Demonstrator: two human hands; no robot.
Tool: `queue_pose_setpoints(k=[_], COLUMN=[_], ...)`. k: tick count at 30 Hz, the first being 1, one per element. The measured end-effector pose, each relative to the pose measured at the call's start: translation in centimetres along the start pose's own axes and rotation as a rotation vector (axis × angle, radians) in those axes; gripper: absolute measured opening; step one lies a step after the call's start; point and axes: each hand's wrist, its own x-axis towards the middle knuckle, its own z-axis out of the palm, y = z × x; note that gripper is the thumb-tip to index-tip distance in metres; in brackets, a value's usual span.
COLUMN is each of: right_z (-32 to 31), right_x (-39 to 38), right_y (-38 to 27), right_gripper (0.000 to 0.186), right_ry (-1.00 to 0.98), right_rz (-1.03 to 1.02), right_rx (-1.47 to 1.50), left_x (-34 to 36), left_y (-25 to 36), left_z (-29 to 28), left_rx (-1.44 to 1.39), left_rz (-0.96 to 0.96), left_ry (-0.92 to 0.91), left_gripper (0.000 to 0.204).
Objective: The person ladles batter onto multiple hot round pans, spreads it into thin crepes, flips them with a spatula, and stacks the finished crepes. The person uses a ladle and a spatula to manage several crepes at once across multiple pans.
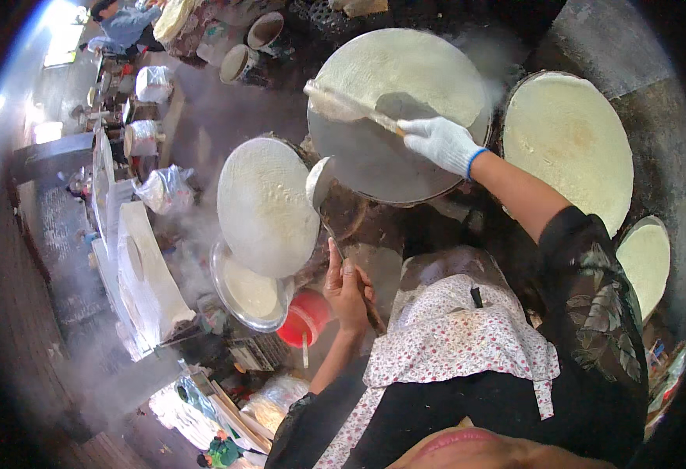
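My right hand [437,144], in a white knit glove with a blue cuff, grips a long flat scraper [339,102] over a large round griddle [374,172]. Pale batter [405,66] covers the griddle's far part; its near part is dark and bare. My bare left hand [347,289] is closed on the handle of a ladle [319,180], whose bowl, with pale stuff in it, hangs between that griddle and a round pale batter sheet [257,203] on the left. A metal basin of batter [245,285] lies below that sheet.
Batter-covered griddles [565,148] [641,266] stand at the right. A red bucket [296,320] is by my left arm. A white-covered table [151,289], wrapped bundles [155,86] and pails [265,31] are at the left and back. A person [128,31] is at the upper left. Steam drifts about.
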Motion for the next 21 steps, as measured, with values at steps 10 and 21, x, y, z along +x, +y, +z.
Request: queue_pose_setpoints(k=[10,21], right_z=[-0.3,-0.4], right_x=[3.5,-2.3], right_y=[-1.5,-0.4], right_gripper=[0.041,0.041], right_ry=[0.128,0.224], right_rz=[-0.112,-0.043], right_rx=[-0.117,-0.334], left_x=[9.5,15.4], left_y=[4.6,1.5], left_z=[-1.7,-2.8], left_rx=[0.301,0.324], left_rz=[0.277,0.345], left_ry=[0.105,0.01], left_gripper=[0.052,0.049])
